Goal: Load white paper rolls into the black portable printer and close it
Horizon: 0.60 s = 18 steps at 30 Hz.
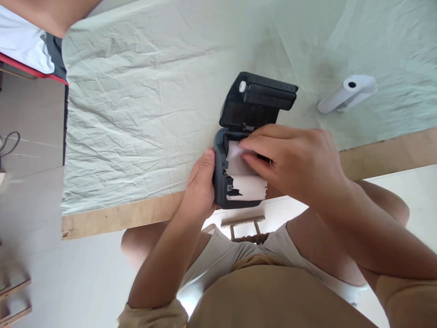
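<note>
A dark grey portable receipt printer [221, 193] is held at the table's front edge, its black lid [254, 114] swung up and back. My left hand [201, 182] grips the printer's left side, thumb along the casing. White paper [239, 159] sits in the compartment, and its torn, ragged end [251, 187] lies over the front of the printer. My right hand [290, 155] reaches in from the right, with thumb and fingertips closed on the paper roll near the hinge. Those fingers hide part of the compartment.
A loose white paper roll [341, 93] lies on the pale green cloth [136, 114] to the right. The wooden table edge [126, 214] runs in front of me. Another person's arm [51, 13] shows at the upper left. Below the table is a wooden stool [243, 222].
</note>
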Tool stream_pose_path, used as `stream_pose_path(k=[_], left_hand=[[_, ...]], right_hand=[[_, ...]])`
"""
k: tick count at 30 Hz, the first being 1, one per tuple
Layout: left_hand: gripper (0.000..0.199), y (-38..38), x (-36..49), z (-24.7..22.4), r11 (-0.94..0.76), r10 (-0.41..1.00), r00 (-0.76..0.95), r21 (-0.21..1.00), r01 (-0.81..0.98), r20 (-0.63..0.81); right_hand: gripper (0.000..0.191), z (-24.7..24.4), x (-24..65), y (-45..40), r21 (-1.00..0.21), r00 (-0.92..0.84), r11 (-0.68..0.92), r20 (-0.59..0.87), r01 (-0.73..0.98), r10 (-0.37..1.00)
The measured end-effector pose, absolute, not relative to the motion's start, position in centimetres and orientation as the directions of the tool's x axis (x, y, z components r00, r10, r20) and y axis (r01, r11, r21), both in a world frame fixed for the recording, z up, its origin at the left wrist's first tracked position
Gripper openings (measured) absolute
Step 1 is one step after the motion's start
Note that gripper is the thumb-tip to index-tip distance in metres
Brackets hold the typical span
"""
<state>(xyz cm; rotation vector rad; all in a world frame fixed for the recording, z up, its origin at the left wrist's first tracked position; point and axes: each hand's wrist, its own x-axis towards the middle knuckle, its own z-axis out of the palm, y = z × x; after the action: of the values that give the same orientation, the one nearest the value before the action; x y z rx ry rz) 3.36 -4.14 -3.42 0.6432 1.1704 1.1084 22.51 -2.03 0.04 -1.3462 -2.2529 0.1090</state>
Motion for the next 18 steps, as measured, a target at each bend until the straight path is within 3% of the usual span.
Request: stream_pose_path(k=[7,9,12,15,18], left_hand=[[0.056,-4.2,3.2,-3.0,0.381,0.916,0.000,0.872,-0.307,-0.401],[0.057,-4.2,3.2,-2.9,0.400,0.907,0.003,0.858,-0.322,-0.422],[0.051,-4.1,3.3,-3.2,0.389,0.905,-0.005,0.830,-0.399,-0.426],[0.046,-4.0,3.5,-3.6,0.329,0.901,-0.099,0.814,-0.478,-0.422],[0.045,-3.9,3.6,-3.9,0.337,0.881,-0.128,0.795,-0.505,-0.455]], right_hand=[[0.007,1.2,22.2,-2.3,-0.281,-0.427,0.462,0.180,0.841,0.886],[0.010,1.6,22.3,-2.2,-0.316,-0.417,0.446,0.158,0.837,0.895],[0.014,2.7,23.6,-2.1,-0.587,-0.415,0.426,0.164,0.689,0.895],[0.023,3.4,25.6,-1.6,-0.912,-0.302,0.242,0.140,0.333,0.943],[0.043,2.2,27.1,-0.1,-0.988,-0.100,0.149,0.144,0.048,0.984]])
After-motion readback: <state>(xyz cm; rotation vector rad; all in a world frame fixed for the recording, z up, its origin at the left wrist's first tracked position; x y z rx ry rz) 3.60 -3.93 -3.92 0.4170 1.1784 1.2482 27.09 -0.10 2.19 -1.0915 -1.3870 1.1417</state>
